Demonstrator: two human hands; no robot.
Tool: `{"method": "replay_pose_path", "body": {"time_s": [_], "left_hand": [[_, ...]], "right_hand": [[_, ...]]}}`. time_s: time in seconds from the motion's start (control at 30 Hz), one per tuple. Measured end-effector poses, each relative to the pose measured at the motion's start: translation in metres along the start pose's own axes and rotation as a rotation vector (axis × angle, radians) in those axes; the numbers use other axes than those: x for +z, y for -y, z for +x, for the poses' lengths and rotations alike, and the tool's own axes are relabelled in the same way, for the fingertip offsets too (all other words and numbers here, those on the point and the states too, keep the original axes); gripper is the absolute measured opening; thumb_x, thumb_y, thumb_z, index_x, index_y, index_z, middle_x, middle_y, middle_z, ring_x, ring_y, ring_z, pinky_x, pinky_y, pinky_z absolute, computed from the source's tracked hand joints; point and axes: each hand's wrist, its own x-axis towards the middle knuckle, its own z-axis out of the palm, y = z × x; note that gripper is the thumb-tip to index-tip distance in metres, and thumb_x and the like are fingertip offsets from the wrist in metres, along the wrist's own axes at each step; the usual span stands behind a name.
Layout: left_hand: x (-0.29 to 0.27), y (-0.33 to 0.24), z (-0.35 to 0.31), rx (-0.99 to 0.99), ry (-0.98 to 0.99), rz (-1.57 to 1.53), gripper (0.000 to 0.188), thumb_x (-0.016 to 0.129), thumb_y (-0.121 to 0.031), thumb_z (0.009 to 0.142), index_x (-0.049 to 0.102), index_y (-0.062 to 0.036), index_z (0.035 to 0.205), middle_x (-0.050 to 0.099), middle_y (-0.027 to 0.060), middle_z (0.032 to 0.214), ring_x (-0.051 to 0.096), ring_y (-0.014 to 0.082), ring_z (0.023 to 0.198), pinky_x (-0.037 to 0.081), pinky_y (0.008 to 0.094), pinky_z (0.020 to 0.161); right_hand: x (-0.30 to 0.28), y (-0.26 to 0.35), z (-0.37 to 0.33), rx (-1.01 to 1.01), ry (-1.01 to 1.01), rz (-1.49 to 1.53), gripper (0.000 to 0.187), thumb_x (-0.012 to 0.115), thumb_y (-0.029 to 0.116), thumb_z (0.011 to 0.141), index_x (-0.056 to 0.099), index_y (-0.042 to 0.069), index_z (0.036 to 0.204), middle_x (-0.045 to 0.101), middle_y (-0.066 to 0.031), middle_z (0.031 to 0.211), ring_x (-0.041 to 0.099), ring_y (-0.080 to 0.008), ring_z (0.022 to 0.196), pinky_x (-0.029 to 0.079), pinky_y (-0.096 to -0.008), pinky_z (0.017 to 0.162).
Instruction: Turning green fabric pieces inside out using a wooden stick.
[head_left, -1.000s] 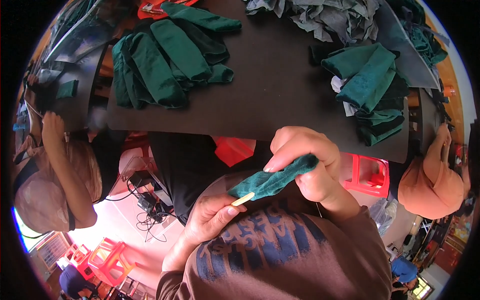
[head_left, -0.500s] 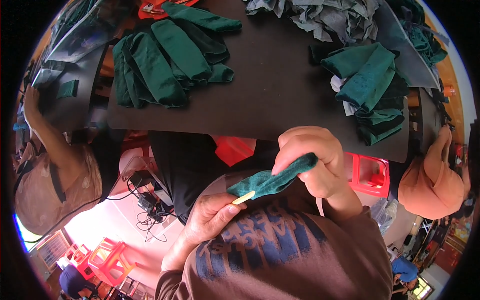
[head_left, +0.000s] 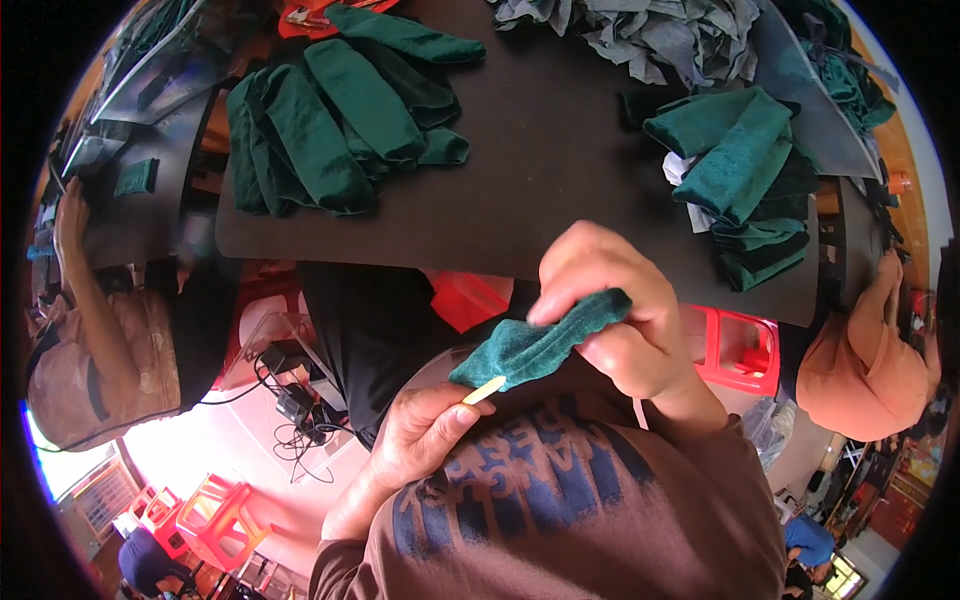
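Note:
A narrow green velvet piece (head_left: 535, 345), like a sewn tube with a seam along it, is stretched between my hands above my lap. My left hand (head_left: 430, 425) pinches a thin pale yellow stick (head_left: 486, 390) at the left end of the velvet; whether the stick goes inside the cloth I cannot tell. My right hand (head_left: 620, 310) is closed on the other end, with the fingers curled over and the thumb beneath. Some of its fingers are blurred. Both hands are just off the near edge of the dark table (head_left: 530, 180).
Green velvet strips (head_left: 365, 100) lie fanned at the table's left, more folded pieces (head_left: 735, 150) at its right. Grey fabric scraps (head_left: 680, 35) heap at the back. Co-workers sit on the left (head_left: 100, 350) and right (head_left: 860, 370). A red stool (head_left: 735, 350) stands by my right arm.
My right hand has moved slightly up and left, and the velvet piece has bunched and turned to show its seam. My left hand has stayed nearly still. The left co-worker's arm has shifted.

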Motion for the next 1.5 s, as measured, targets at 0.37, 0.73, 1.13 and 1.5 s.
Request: {"method": "replay_pose_path", "body": {"time_s": [0.37,0.73,1.13,1.5], "left_hand": [[-0.001,-0.005,0.002,-0.04,0.032,0.013,0.025,0.052,-0.023,0.089,0.062,0.0005,0.09,0.059,0.0077,0.071,0.054,0.0148,0.063,0.043,0.0241,0.058],[-0.002,0.005,0.0,0.021,0.049,-0.039,0.026,0.052,-0.024,0.089,0.062,0.0006,0.089,0.061,0.0097,0.074,0.057,0.0165,0.065,0.044,0.0248,0.06],[-0.001,0.003,-0.005,-0.022,-0.056,-0.075,0.029,0.052,-0.026,0.088,0.063,0.0003,0.086,0.059,0.0062,0.069,0.053,0.0126,0.06,0.041,0.0228,0.057],[-0.002,0.002,-0.004,-0.094,-0.053,-0.089,0.029,0.052,-0.027,0.088,0.063,-0.0002,0.086,0.057,0.0051,0.066,0.051,0.0114,0.056,0.04,0.0223,0.054]], "right_hand": [[0.008,-0.002,-0.006,0.02,-0.058,0.18,0.012,0.058,0.012,0.082,0.058,0.001,0.088,0.06,-0.0089,0.076,0.056,-0.0169,0.064,0.042,-0.026,0.058],[0.017,-0.001,-0.003,0.092,0.07,0.38,0.021,0.063,0.015,0.079,0.065,-0.005,0.086,0.065,-0.0153,0.074,0.058,-0.0176,0.059,0.044,-0.0247,0.053],[0.033,0.003,-0.017,0.13,-0.285,0.702,0.029,0.057,0.014,0.085,0.053,-0.003,0.108,0.061,-0.0113,0.102,0.059,-0.0116,0.086,0.046,-0.025,0.078],[0.018,0.004,-0.013,0.147,-0.164,0.303,0.019,0.05,0.009,0.087,0.054,-0.002,0.102,0.06,-0.0093,0.095,0.057,-0.0107,0.084,0.045,-0.0231,0.074]]}}
